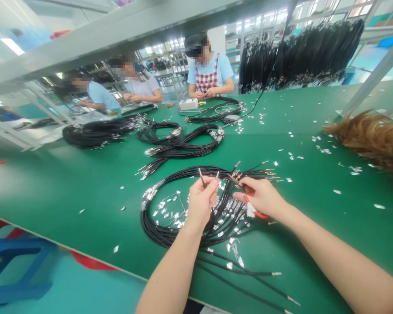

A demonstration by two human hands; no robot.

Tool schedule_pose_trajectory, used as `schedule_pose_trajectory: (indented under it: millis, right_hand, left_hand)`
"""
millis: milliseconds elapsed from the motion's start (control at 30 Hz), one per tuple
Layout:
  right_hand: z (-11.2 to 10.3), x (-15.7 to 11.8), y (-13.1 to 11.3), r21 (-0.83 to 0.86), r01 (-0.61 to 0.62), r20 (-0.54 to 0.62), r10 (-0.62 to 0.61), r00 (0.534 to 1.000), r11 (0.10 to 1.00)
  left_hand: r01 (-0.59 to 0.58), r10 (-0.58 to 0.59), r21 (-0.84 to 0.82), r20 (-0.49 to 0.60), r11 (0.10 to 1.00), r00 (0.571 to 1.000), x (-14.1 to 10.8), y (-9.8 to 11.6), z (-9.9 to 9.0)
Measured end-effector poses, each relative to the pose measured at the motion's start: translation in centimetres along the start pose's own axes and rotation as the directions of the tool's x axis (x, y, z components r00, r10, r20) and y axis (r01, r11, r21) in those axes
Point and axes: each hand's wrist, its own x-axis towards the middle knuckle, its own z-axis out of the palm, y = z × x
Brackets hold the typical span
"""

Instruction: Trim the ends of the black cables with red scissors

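Note:
My left hand (201,203) pinches a black cable (202,179) whose stripped, silvery end sticks up above the fingers. To its right, my right hand (260,196) is closed around scissors or snips with red-orange handles (259,214). Their dark blades (234,179) point left, toward the left hand, apart from the cable end. Below both hands lies a coiled bundle of black cables (153,233), bound with clear wrap (149,195) at its left side. Loose cable ends with bare tips (271,174) fan out to the right. Small silvery foil scraps (227,213) lie within and around the coil.
More black cable coils (196,150) rest farther back on the green table (301,244). A brown bristly bundle (370,135) lies at the right. Black cables hang on a rack (301,56) behind. A person in a checked apron (209,78) works across the table, with two others farther left.

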Motion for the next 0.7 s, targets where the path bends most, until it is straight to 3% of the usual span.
schedule_pose_trajectory:
  millis: [67,167,267,433,500,600,667,700]
  right_hand:
    - [-0.1,0.1,-0.1,0.071,0.150,-0.146,-0.138,0.980,0.986]
    - [-0.6,0.4,-0.7,-0.004,0.448,-0.248,-0.435,0.866,0.894]
    - [-1.5,0.7,-1.3,-0.150,0.590,-0.094,-0.606,0.790,0.793]
    - [-2.4,0.1,-1.6,-0.402,0.709,0.165,-0.715,0.679,0.580]
    - [-2.5,-0.4,-1.8,-0.472,0.709,0.216,-0.711,0.670,0.524]
    - [-2.5,-1.1,-2.3,-0.500,0.697,0.282,-0.664,0.693,0.515]
    - [-2.8,-1.1,-2.6,-0.442,0.685,0.314,-0.616,0.723,0.579]
    - [-3.0,-1.0,-2.7,-0.381,0.656,0.321,-0.572,0.755,0.652]
  left_hand:
    - [0.046,-0.046,0.021,0.025,0.999,0.999,0.0,0.0,0.2]
    - [0.104,-0.110,0.076,0.074,0.992,0.991,-0.2,-0.5,0.5]
    - [0.083,-0.102,0.172,0.106,0.982,0.989,-0.3,-1.1,0.6]
    - [-0.015,-0.048,0.369,0.160,0.929,0.986,-0.5,-1.6,0.7]
    - [-0.074,-0.021,0.444,0.206,0.893,0.978,-0.6,-1.5,0.8]
    - [-0.148,-0.008,0.522,0.286,0.840,0.958,-0.7,-1.4,1.0]
    - [-0.185,-0.006,0.547,0.329,0.817,0.944,-0.9,-1.2,1.0]
    - [-0.201,-0.007,0.553,0.350,0.809,0.937,-0.9,-1.1,1.0]
